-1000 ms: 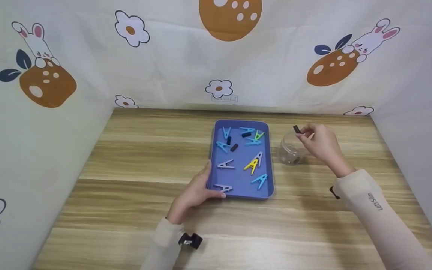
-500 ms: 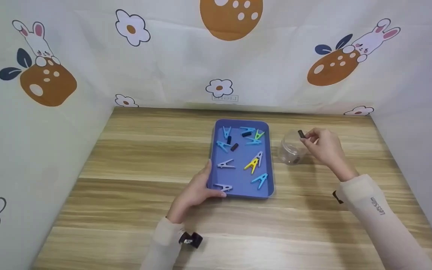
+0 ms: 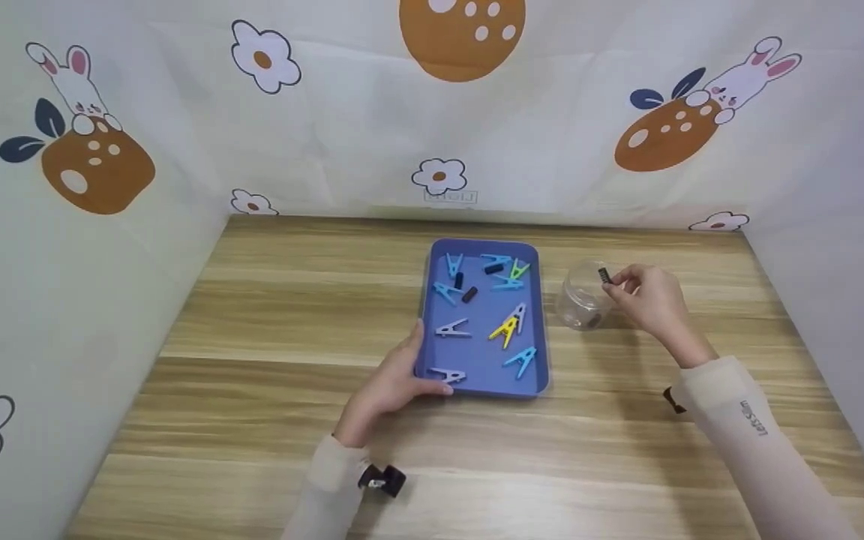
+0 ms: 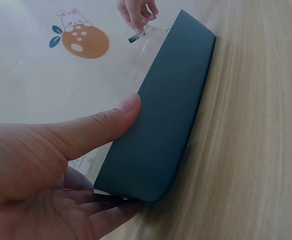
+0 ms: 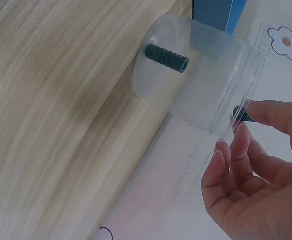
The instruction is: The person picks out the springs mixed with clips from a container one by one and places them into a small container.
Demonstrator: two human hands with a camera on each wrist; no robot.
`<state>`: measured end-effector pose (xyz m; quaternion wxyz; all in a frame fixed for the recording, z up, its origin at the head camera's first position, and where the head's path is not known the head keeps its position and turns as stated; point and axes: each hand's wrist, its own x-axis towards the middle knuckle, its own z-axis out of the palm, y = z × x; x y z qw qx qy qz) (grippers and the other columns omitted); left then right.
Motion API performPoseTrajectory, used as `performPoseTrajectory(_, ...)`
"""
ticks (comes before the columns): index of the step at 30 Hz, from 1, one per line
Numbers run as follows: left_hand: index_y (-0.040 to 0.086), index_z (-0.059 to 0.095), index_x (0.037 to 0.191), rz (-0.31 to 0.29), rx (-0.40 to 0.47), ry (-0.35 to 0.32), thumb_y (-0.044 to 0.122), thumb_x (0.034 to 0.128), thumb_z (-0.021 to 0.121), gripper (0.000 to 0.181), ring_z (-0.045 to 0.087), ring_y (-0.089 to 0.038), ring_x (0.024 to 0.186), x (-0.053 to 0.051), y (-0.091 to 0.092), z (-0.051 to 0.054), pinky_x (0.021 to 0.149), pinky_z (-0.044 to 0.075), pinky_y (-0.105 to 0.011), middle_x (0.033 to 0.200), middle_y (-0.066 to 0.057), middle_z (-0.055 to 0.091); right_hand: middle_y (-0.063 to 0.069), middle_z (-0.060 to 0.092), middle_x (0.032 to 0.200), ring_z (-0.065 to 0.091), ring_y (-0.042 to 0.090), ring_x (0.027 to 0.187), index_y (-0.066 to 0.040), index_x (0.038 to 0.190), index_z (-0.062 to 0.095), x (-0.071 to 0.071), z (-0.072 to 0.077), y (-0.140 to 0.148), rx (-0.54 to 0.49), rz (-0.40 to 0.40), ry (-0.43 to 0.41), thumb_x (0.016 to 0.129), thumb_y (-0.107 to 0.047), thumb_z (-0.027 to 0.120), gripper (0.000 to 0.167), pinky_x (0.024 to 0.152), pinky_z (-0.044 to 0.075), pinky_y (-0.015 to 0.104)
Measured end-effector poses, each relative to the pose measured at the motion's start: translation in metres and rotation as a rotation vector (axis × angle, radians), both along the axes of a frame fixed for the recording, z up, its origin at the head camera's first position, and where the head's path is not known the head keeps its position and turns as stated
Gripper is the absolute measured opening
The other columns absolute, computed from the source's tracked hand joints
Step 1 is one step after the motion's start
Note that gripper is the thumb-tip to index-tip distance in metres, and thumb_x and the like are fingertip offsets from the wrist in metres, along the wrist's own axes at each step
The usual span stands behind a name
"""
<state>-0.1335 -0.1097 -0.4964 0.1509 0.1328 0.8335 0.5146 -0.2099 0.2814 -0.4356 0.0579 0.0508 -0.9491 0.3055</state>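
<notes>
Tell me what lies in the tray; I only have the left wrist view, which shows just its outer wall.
Observer: The head view shows plastic clips and three short dark pieces in the tray.
Operator: Is anything inside the clear jar?
Observer: Yes, the right wrist view shows one dark ribbed piece inside the jar.
Operator: Where does it stand?
Observer: On the wooden table, to the person's right of the tray.

Tray (image 3: 481,367), blue-violet; clips (image 3: 505,330), sky blue, grey, yellow and lime; cylinders (image 3: 469,295), near-black; jar (image 3: 574,306), colourless; desk (image 3: 274,315), brown, wood-grained; backdrop (image 3: 349,112), off-white, patterned with orange fruit (image 3: 98,176) and flowers (image 3: 278,71).
</notes>
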Motion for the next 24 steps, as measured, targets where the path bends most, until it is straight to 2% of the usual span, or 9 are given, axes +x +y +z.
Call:
performPoseTrajectory(7,-0.012,0.004,0.163,0.001,-0.01,-0.009,0.012,0.0854,0.087,0.116,0.016,-0.048,0.159,0.0,0.0,0.001,0.132,0.014,-0.056,0.171,-0.033,0.01,0.012,0.068,0.076,0.051,0.014,0.065,0.009,0.098,0.073,-0.001,-0.003,0.001,-0.02,0.0,-0.035,0.094,-0.012,0.074,0.021,0.056,0.039,0.023)
performPoseTrajectory(16,-0.012,0.005,0.163,-0.001,-0.007,-0.003,0.011,0.0853,0.087,0.116,0.015,-0.048,0.159,-0.001,0.001,0.002,0.132,0.013,-0.056,0.171,-0.034,0.01,0.01,0.067,0.075,0.054,0.016,0.066,0.009,0.099,0.073,-0.009,-0.001,-0.001,0.029,0.021,-0.119,0.094,-0.013,0.074,0.022,0.062,0.044,0.03)
performPoseTrajectory(24,-0.012,0.004,0.163,-0.003,-0.005,0.0,0.011,0.0852,0.087,0.116,0.017,-0.048,0.159,0.001,0.0,0.003,0.131,0.014,-0.055,0.17,-0.034,0.01,0.004,0.063,0.069,0.052,0.017,0.066,0.007,0.097,0.076,-0.013,0.0,-0.002,0.06,0.034,-0.161,0.091,-0.014,0.075,0.021,0.061,0.041,0.031)
